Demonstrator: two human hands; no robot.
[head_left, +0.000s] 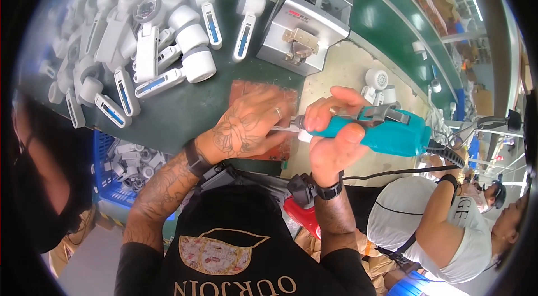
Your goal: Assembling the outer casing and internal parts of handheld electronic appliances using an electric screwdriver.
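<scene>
So the right hand (330, 128) is wrapped tight round a teal electric screwdriver (386, 128), its long axis lying level, bit pointing left; the left hand (246, 128) sits right at the tip, fingers pinched narrow on a small part I can't make out, over the reddish mat (252, 91) on the desk (185, 111).

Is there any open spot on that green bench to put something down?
Bare green lies between the pile of white handheld parts and the reddish mat, below the grey machine. The left end is crowded, and the left hand covers the mat.
</scene>
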